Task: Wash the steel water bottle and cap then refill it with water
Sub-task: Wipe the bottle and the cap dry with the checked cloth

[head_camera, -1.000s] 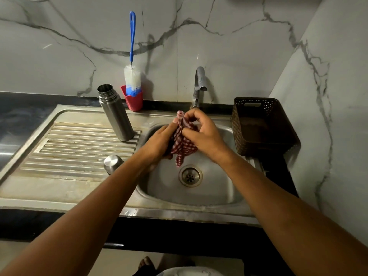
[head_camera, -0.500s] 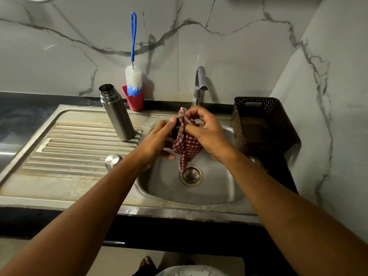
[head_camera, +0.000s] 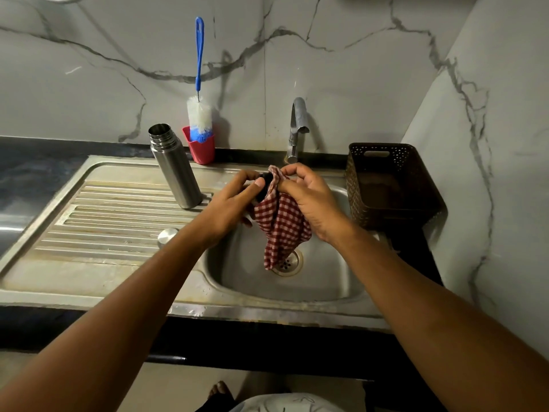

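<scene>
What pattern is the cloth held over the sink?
The cloth is red-and-white checked; head view.

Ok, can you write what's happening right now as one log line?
left hand: holds dark part | right hand: pinches checked cloth against it, over sink | bottle: upright, open, on drainboard | steel cap: on drainboard

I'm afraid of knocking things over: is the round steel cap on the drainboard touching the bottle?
Apart. Head view shows bare drainboard between the cap and the standing bottle.
</scene>
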### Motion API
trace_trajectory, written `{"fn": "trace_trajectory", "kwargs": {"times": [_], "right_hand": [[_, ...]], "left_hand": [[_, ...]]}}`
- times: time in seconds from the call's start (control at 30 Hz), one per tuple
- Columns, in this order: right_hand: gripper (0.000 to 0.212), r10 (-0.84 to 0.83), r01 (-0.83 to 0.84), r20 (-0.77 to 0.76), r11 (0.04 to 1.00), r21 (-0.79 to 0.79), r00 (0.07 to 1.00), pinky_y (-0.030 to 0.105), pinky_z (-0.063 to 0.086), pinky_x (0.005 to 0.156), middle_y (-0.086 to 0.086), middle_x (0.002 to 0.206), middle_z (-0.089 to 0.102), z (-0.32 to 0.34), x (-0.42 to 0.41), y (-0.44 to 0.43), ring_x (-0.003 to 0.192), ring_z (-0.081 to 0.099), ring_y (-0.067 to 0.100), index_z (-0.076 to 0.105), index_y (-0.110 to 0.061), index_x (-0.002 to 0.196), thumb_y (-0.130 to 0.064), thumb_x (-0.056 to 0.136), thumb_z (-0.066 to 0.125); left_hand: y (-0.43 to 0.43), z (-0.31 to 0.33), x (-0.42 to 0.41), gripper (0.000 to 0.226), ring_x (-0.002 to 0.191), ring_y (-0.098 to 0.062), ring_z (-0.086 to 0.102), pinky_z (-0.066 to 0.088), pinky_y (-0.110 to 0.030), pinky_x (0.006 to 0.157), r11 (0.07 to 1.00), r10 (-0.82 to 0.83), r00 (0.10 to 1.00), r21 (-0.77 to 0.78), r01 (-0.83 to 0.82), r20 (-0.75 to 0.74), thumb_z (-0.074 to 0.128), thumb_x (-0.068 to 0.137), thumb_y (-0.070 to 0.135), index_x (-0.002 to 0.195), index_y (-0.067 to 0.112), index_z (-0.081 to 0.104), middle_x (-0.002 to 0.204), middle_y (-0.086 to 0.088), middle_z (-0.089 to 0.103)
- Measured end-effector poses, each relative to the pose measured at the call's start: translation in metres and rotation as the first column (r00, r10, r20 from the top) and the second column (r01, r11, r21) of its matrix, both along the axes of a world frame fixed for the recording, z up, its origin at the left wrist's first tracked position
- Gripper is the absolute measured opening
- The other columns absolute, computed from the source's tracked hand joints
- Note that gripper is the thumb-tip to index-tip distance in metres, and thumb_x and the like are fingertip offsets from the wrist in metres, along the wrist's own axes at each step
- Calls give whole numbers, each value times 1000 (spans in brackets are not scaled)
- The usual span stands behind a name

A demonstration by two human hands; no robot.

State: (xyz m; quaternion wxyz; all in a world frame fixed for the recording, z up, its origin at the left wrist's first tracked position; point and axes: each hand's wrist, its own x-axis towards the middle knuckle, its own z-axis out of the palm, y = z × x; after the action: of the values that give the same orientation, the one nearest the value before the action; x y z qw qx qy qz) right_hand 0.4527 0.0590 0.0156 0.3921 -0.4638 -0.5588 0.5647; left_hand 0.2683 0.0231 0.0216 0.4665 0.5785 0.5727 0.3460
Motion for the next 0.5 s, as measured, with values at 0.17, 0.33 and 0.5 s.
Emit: {"fn": "trace_trajectory", "kwargs": {"times": [0.17,0.33,0.5], "right_hand": [[11,-81,14,132,895,445,988,28,57,80,-6,102,69,-4,-10,-8,97,66,9,62,-22,108,-30,105,56],[22,-115,60,195,961,269,974,24,48,79,-3,106,64,0,-16,-5,98,62,7,55,-21,119,-33,111,39],[29,-175,128,206,966,224,963,28,50,80,-3,102,66,3,-21,-2,93,63,8,61,-20,117,-36,111,38]], "left_hand": [[3,4,16,62,102,-21,66,58,-38,77,990,42,998,-133,-37,39,34,101,70,142,26,49,121,-6,65],[1,3,18,40,87,-19,62,54,-34,72,998,-61,997,21,62,-38,40,109,51,138,25,43,111,-7,65],[1,-2,17,43,96,-18,68,63,-34,72,999,-4,999,46,6,-48,34,108,58,140,31,42,119,-3,65]]}}
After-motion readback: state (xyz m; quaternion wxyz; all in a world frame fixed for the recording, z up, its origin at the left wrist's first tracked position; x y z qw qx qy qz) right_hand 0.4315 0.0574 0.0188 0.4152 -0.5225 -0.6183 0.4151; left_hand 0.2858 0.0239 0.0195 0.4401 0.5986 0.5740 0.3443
